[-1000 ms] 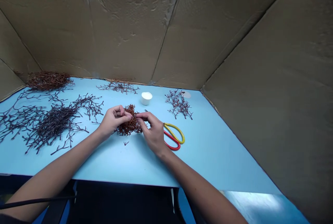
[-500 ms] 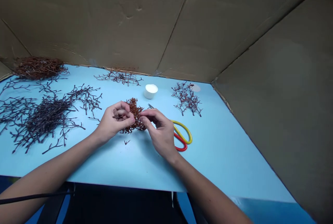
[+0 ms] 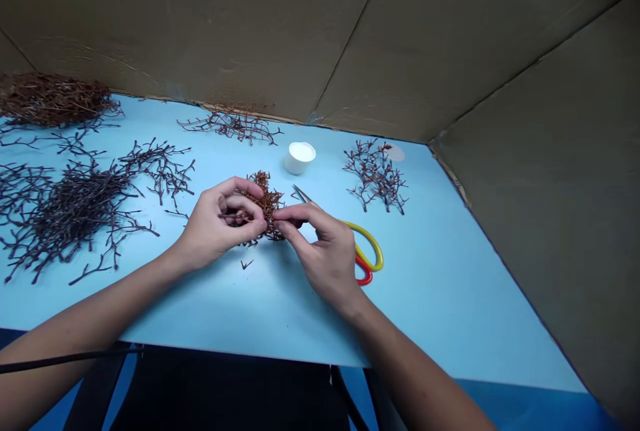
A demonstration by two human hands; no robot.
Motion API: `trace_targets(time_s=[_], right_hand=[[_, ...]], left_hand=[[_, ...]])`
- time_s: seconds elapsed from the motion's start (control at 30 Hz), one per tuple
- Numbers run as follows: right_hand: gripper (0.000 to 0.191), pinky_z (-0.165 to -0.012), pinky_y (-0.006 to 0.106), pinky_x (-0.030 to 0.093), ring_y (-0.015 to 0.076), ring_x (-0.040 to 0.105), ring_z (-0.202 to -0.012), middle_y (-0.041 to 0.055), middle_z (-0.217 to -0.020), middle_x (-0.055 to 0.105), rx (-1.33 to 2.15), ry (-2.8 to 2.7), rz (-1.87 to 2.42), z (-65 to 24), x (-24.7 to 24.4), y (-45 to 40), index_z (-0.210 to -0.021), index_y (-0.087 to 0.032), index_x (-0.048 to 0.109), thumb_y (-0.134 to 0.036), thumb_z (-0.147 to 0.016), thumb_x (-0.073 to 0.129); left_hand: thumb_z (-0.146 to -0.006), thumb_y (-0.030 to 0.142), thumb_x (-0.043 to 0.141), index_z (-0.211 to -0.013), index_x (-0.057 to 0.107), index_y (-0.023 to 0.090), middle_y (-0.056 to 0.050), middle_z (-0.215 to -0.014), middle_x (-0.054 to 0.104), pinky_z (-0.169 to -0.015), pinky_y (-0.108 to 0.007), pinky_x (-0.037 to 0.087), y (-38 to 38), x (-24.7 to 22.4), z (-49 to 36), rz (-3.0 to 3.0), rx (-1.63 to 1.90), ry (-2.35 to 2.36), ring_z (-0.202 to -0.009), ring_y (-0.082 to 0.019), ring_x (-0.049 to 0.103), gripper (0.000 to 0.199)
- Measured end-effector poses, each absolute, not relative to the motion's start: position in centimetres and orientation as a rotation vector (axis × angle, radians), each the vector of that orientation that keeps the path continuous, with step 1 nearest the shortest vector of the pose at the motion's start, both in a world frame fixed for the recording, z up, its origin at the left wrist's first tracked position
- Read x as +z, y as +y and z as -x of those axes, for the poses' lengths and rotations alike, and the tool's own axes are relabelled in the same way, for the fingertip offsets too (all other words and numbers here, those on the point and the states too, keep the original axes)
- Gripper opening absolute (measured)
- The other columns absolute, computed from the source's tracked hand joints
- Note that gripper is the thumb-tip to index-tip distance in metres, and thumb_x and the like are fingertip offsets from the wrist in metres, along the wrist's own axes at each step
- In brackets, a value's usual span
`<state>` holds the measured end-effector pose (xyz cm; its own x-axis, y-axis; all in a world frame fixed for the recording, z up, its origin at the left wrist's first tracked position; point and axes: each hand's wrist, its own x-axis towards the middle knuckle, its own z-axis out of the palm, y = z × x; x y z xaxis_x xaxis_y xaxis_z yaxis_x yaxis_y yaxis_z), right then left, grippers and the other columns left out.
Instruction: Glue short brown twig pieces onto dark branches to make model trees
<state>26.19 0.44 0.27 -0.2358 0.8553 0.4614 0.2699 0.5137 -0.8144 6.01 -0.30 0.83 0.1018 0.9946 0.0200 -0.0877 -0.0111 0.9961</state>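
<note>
My left hand (image 3: 213, 221) is closed in a pinch on a thin brown twig (image 3: 229, 216), whose end sticks out inside the curled fingers. Close on its right, the thumb and forefinger of my right hand (image 3: 327, 254) press together; what lies between those tips is too small to make out. Behind and between the fingertips lies a heap of short reddish-brown twig bits (image 3: 270, 201), partly covered by the hands. Scissors with yellow and red handles (image 3: 375, 247) rest beside and partly under my right hand, blades pointing away.
A white cup (image 3: 300, 159) stands beyond the hands. Dark branched twigs (image 3: 80, 207) spread over the left, with a reddish-brown bundle (image 3: 55, 101) behind them. More twigs lie at the back (image 3: 235, 125) and at the right (image 3: 375, 177). Cardboard walls (image 3: 240, 31) enclose the blue table (image 3: 440, 297).
The view has shifted slightly, so things on the table sit a little higher in the picture. Both hands keep their pinched pose over the heap, with only small finger movements.
</note>
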Motion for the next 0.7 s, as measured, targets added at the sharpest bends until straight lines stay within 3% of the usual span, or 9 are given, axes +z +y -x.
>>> trace_targets(time_s=[0.33,0.7], right_hand=[[0.015,-0.084,0.038,0.055,0.0195,0.071,-0.087,0.0001,-0.094,0.080,0.663,-1.950,0.824,-26.9,0.4,1.3,-0.100,-0.026,0.078,-0.011,-0.100,0.074],[0.012,-0.083,0.040,0.054,0.0228,0.069,-0.090,0.0043,-0.099,0.080,0.444,-2.162,0.734,-27.4,0.5,1.8,-0.105,-0.026,0.074,-0.016,-0.105,0.068]], left_hand=[[-0.077,0.021,0.087,-0.105,0.052,0.021,0.001,-0.075,0.076,-0.058,-0.019,0.039,-0.2,0.6,-5.8,-1.231,1.139,1.050,-0.058,-0.006,0.048,0.045],[-0.078,0.020,0.083,-0.101,0.050,0.022,0.001,-0.077,0.077,-0.062,-0.022,0.042,-0.3,0.6,-6.0,-1.288,1.148,1.089,-0.060,-0.008,0.058,0.040]])
